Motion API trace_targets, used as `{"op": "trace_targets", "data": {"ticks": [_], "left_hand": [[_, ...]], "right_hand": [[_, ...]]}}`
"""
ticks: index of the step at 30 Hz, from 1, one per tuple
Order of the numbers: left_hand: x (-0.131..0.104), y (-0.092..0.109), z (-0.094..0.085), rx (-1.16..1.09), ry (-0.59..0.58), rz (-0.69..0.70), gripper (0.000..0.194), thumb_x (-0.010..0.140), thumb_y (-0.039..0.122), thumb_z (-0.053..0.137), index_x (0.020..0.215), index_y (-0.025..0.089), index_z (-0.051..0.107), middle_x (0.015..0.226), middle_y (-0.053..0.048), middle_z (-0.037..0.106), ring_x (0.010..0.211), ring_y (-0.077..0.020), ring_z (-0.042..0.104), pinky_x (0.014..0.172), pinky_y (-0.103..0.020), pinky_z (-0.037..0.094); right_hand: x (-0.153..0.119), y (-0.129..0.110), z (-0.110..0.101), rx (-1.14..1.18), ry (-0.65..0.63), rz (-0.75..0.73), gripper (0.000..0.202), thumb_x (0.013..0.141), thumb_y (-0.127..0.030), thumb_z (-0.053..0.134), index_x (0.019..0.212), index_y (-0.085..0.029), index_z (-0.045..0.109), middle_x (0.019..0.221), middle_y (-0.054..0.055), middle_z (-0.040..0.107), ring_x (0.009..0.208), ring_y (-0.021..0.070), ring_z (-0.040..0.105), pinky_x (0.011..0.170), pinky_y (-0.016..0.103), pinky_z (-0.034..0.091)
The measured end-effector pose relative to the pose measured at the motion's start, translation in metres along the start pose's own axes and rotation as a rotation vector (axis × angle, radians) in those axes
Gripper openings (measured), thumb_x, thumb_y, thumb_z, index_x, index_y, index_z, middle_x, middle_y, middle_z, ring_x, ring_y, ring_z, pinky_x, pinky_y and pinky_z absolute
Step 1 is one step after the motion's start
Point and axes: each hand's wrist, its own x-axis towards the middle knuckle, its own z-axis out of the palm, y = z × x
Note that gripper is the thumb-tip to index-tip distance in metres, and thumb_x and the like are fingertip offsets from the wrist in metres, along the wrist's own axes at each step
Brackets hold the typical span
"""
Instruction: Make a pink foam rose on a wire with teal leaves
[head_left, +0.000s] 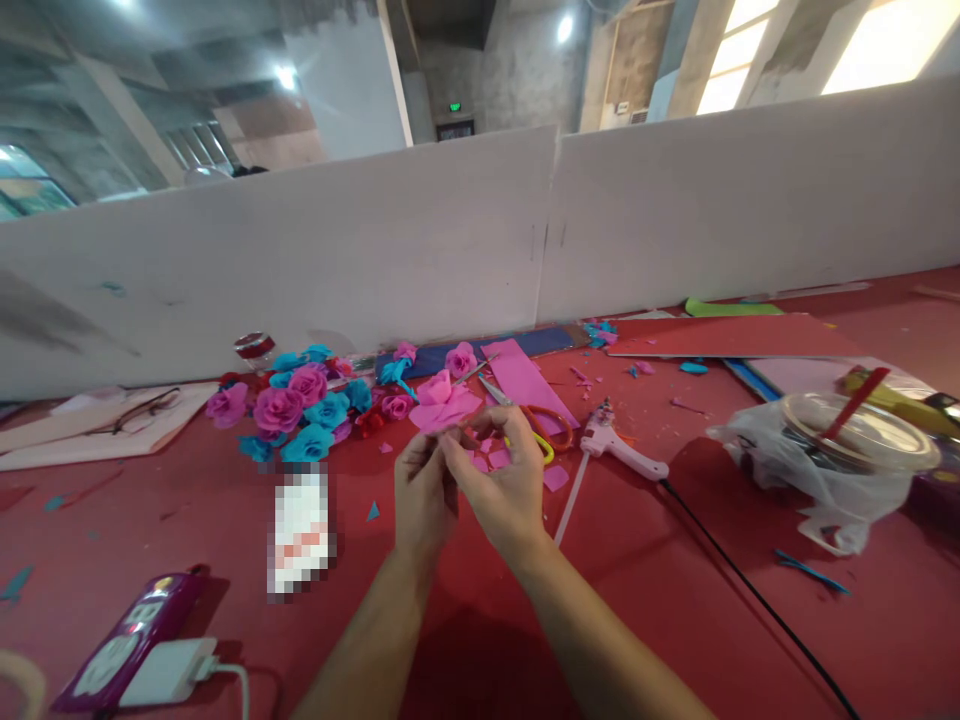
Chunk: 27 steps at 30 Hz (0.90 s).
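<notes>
A pink paper flower (442, 402) with wide lower petals is held up between my two hands, above the red table (480, 620). My left hand (426, 490) pinches it from below, fingers closed. My right hand (499, 480) touches its underside with thumb and fingertips pressed together beside the left fingertips. Behind my right hand lie scissors with orange handles (553, 427) and yellow-handled scissors (541, 450), partly hidden. A pink paper strip (529, 380) lies beyond them, with cut pink pieces (556, 478) close by.
Pink, blue and red paper flowers (300, 400) cluster at the left. A glue gun (622, 450) with a black cable lies right. Farther right is a lidded cup (859, 430) in plastic. A purple power strip (135, 640) with a white charger (169, 670) sits front left.
</notes>
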Motion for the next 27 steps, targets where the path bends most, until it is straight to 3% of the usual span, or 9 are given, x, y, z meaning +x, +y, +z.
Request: {"op": "trace_targets", "data": {"ticks": [6,10,16,19,22,25,27], "left_hand": [[0.006,0.007,0.002,-0.125,-0.056,-0.156,0.018,0.058,0.02,0.078,0.067,0.017,0.063,0.048,0.008,0.051,0.033,-0.0012,0.032,0.033,-0.016,0.021],[0.005,0.005,0.002,-0.118,-0.082,-0.196,0.016,0.059,0.021,0.076,0.068,0.016,0.064,0.046,0.006,0.053,0.03,0.0,0.031,0.035,-0.015,0.023],[0.009,0.003,-0.005,-0.098,-0.156,-0.222,0.015,0.062,0.023,0.076,0.067,0.015,0.065,0.044,0.005,0.051,0.028,-0.0005,0.027,0.032,-0.016,0.015],[0.011,0.005,-0.008,-0.125,-0.187,-0.199,0.013,0.062,0.021,0.075,0.063,0.015,0.063,0.042,0.005,0.05,0.027,0.0002,0.027,0.034,-0.016,0.021],[0.011,0.011,-0.01,-0.103,-0.238,-0.208,0.015,0.063,0.024,0.075,0.059,0.014,0.064,0.043,0.004,0.052,0.026,0.0009,0.026,0.033,-0.016,0.021],[0.011,0.016,-0.011,-0.05,-0.273,-0.218,0.02,0.062,0.029,0.077,0.058,0.013,0.065,0.046,0.001,0.057,0.025,0.0005,0.026,0.031,-0.017,0.016],[0.012,0.019,-0.011,-0.043,-0.251,-0.172,0.022,0.058,0.03,0.08,0.057,0.014,0.065,0.047,0.001,0.058,0.029,-0.0015,0.034,0.031,-0.017,0.02]], "right_hand": [[0.005,0.002,-0.001,0.166,-0.006,0.123,0.013,0.075,-0.02,0.066,0.08,-0.021,0.054,0.077,-0.002,0.055,0.071,0.0131,0.051,0.068,0.028,0.043],[0.009,0.007,-0.002,0.287,-0.018,0.192,0.018,0.073,-0.022,0.07,0.08,-0.021,0.054,0.072,-0.003,0.055,0.067,0.0117,0.051,0.065,0.026,0.043],[0.013,0.013,-0.002,0.682,-0.051,0.523,0.031,0.058,-0.022,0.081,0.074,-0.021,0.054,0.07,-0.005,0.058,0.063,0.0097,0.054,0.063,0.023,0.045],[0.014,0.013,-0.002,0.72,-0.189,0.648,0.024,0.059,-0.026,0.081,0.07,-0.02,0.06,0.068,-0.004,0.06,0.06,0.0101,0.055,0.061,0.024,0.045],[0.013,0.012,-0.002,0.728,-0.293,0.669,0.017,0.063,-0.03,0.079,0.066,-0.019,0.067,0.059,-0.003,0.061,0.054,0.0109,0.052,0.057,0.026,0.044],[0.01,0.01,-0.001,0.716,-0.282,0.611,0.012,0.065,-0.03,0.079,0.067,-0.02,0.071,0.058,-0.002,0.064,0.053,0.012,0.053,0.058,0.027,0.044],[0.008,0.011,0.0,0.697,-0.291,0.544,0.01,0.068,-0.031,0.077,0.072,-0.022,0.074,0.066,-0.001,0.069,0.06,0.0137,0.057,0.064,0.027,0.047]]}}
